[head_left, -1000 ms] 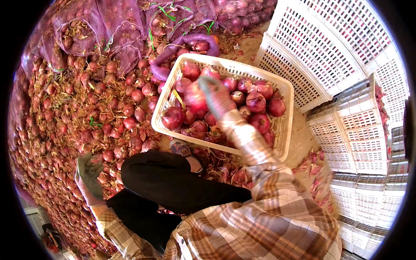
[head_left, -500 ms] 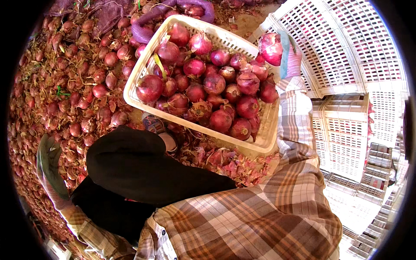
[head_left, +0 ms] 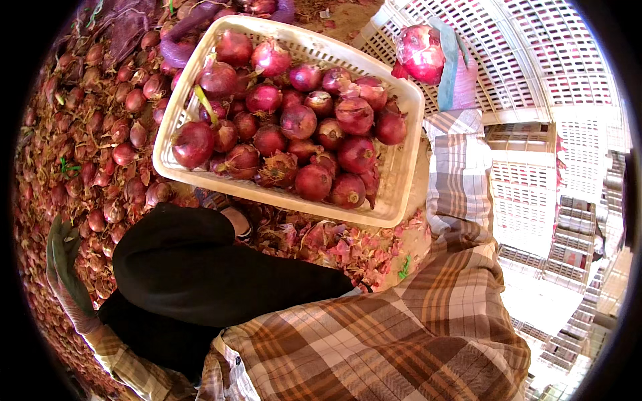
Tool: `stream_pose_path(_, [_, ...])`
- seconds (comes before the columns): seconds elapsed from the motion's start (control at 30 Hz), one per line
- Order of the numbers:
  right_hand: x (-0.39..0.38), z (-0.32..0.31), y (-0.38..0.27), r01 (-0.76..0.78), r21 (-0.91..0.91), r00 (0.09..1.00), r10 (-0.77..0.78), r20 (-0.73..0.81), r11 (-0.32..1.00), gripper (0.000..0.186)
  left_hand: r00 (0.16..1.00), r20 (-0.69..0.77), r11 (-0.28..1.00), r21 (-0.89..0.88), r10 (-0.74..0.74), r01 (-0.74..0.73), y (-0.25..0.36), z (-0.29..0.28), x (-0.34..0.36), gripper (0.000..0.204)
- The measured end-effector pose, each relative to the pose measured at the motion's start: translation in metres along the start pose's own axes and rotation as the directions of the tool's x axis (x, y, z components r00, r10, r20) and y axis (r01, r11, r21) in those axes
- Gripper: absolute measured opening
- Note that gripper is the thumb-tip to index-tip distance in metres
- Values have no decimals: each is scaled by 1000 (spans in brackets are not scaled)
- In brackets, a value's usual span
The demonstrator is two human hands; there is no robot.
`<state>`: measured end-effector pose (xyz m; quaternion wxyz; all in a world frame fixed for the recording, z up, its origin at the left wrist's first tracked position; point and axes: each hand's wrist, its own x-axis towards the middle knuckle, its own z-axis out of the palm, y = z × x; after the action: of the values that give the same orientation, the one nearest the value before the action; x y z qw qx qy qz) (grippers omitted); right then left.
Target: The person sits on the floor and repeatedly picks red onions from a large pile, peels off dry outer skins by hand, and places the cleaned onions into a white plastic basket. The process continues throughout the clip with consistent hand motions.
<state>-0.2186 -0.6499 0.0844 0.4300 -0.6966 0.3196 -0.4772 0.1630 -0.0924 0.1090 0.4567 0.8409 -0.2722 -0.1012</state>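
Observation:
My right hand, in a glove with a grey-green palm, grips a large red onion beyond the right rim of a cream plastic crate. Some of the onion's skin is peeling. Inside the crate lie many red onions, several with loose skins, and one bears a yellow-green shoot. Far to the left, my left hand, also gloved, is held out beside my knee with its fingers extended and nothing in it. Beneath it spreads a bed of onions.
White slatted crates are stacked along the right side, with more piled farther down. A purple mesh sack and a rolled purple mesh edge lie behind the crate. Dry onion skins litter the floor near my legs.
The crate and the onion bed appear farther left in view. My right hand, still holding the onion, has moved away from the crate, up and to the right. The left hand stays extended.

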Motion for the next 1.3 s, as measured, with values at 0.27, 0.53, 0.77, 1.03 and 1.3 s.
stream_pose_path(0.27, [-108, -31, -54, -88, -315, 996, 94, 3, 945, 50, 995, 71, 996, 34, 77, -80, -2, 20, 15, 46])
stream_pose_path(0.53, [-238, -20, 15, 318, -887, 940, 9, 340, 335, 43, 992, 120, 998, 33, 40, -44, 3, 39, 26, 48])
stream_pose_path(0.77, [-235, -29, 26, 205, -888, 919, 233, 319, 411, 43, 991, 132, 989, -143, -12, 31, -10, 30, 24, 48])
stream_pose_path(1.03, [-234, -32, 23, 196, -861, 935, 175, 309, 470, 47, 963, 198, 983, -64, 184, -174, 82, 102, -9, 35])
stream_pose_path(1.3, [-234, -24, 24, 179, -821, 950, 121, 287, 541, 49, 274, 919, 565, 71, 284, -822, 150, 309, -60, 69])
